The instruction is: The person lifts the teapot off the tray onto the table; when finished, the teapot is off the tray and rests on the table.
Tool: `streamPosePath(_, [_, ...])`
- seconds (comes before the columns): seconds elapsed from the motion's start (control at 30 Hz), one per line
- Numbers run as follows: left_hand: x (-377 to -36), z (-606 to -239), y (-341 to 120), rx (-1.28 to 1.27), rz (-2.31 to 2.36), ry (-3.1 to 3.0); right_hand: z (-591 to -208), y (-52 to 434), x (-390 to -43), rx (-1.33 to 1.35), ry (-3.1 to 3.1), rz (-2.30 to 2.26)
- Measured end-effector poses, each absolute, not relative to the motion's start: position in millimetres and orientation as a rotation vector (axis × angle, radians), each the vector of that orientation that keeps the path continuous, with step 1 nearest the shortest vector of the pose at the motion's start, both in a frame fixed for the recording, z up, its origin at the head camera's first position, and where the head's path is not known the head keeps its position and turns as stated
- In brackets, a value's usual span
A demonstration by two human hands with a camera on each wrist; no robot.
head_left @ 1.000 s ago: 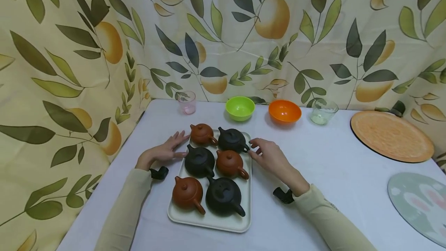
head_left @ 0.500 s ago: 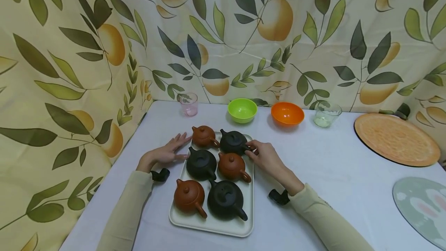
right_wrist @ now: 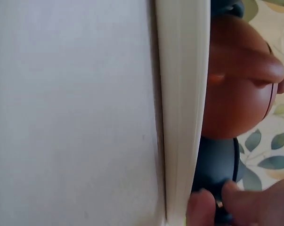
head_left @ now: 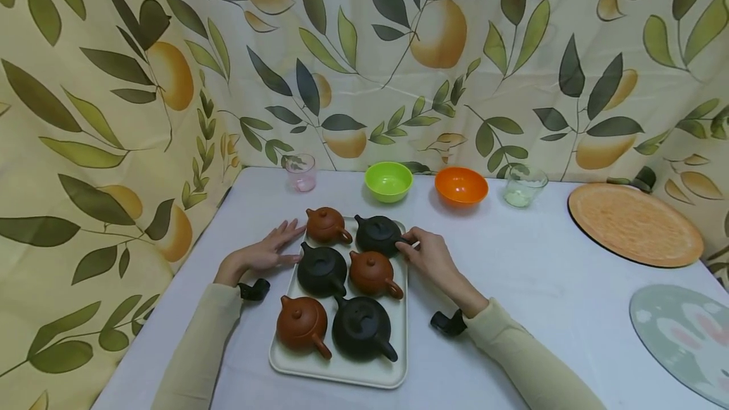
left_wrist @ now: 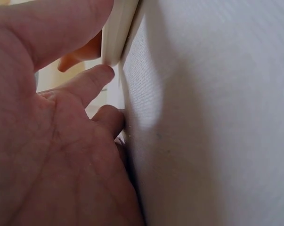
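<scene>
Right hand (head_left: pixel 431 257) is pinching the handle of the black teapot (head_left: pixel 377 233); the wrist view shows thumb and fingertips (right_wrist: pixel 205 207) closed on it at the tray (head_left: pixel 342 369) edge. Pot sits in the far-right slot of the white tray, base apparently not lifted yet.

Left hand (head_left: pixel 266 250) lies flat, fingers straight, touching the tray's left rim (left_wrist: pixel 114 33), holding nothing; looks like it's steadying the tray.

Step looks like grasp just made, lift pending.

- Just left of the grip: brown teapot (head_left: pixel 326 224), same row.
- Just nearer than the grip: second brown teapot (head_left: pixel 371 273), close to the pot.
- Beyond it: green bowl (head_left: pixel 388 180) and orange bowl (head_left: pixel 461 186).

Next move probably needs a straight vertical lift to clear the neighbours, with the lid kept level; a handle-only pinch could let the pot tip.
</scene>
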State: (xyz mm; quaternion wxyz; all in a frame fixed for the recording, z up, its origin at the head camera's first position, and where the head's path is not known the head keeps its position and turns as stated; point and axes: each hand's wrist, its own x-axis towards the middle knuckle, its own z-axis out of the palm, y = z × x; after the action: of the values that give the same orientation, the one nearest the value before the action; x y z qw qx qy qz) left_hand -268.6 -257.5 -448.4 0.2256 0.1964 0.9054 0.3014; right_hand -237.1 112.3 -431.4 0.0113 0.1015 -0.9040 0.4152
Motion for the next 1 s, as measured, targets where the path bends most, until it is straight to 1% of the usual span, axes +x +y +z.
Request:
streamPosePath(0.27, [-265,-446,-257,0.578,0.841,2.510,-428,113,-232,0.241,-2.816,1.242])
streamPosePath(0.5, [-264,-445,-255,0.605,0.851,2.510,-422,126,-226,0.191,-2.792,1.281])
streamPosePath(0.83, [-263,-451,-252,0.568,0.870,2.505,-417,178,-214,0.094,-2.802,1.235])
streamPosePath(1.0, [-262,-447,-254,0.565,0.881,2.495,-416,209,-207,-0.013,-2.818,1.210])
